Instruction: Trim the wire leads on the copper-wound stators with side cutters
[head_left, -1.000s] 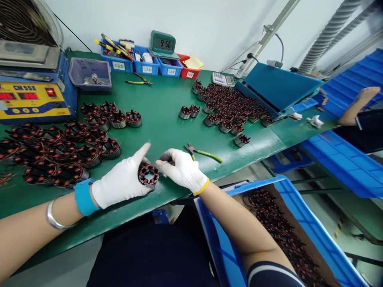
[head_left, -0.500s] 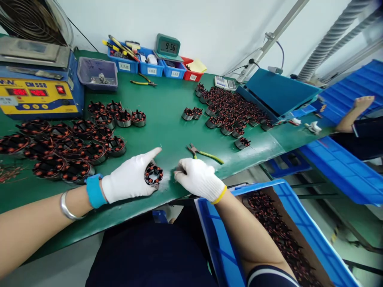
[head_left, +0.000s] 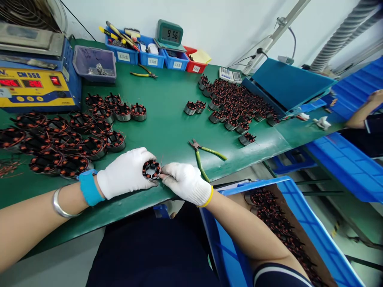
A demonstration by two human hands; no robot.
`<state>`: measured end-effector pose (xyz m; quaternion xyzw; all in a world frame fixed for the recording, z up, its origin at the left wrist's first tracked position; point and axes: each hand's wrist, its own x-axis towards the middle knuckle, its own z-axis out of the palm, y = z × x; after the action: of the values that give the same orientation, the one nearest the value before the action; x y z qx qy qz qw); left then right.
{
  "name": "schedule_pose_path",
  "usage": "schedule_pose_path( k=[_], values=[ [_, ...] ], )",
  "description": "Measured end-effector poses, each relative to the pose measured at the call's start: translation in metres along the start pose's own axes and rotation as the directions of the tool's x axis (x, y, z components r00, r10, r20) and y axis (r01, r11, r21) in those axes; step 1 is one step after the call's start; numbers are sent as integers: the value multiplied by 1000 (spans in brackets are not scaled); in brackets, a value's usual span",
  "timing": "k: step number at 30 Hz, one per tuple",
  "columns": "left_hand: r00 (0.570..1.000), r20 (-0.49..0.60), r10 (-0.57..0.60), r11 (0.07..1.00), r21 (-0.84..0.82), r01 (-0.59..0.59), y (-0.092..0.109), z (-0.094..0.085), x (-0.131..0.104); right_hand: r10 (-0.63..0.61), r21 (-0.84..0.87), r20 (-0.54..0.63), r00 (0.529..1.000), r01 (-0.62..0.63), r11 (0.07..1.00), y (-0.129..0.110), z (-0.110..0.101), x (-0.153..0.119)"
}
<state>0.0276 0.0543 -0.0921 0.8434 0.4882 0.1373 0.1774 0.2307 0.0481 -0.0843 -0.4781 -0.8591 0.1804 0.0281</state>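
Green bench edge (head_left: 119, 207), room beyond | left hand (head_left: 124, 175): grip holds ring (head_left: 151, 162) | right hand (head_left: 187, 183): narrow

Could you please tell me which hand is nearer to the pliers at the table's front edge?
Right. The right hand is close beside the pliers, its fingers at the wound ring. The left hand, holding that ring, is farther off to the left.

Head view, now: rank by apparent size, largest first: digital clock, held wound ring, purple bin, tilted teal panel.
1. Tilted teal panel
2. Purple bin
3. Digital clock
4. Held wound ring
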Motion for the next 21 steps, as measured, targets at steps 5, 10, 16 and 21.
schedule_pose_path(
  k=[5,10,16,21],
  values=[
    [986,-145,88,984,-139,-108,-1,6,-4,-68,177,17,998,64,982,5,-6,2],
    [993,-64,102,972,-204,-113,7,0,0,7,349,70,997,-31,937,9,-9,3],
    [991,-84,107,983,-142,-118,12,8,1,14,451,79,997,-49,891,17,-17,1],
    [975,-147,166,980,-81,-179,9,17,-3,46,570,164,985,-132,811,36,-32,-6]
  ],
)
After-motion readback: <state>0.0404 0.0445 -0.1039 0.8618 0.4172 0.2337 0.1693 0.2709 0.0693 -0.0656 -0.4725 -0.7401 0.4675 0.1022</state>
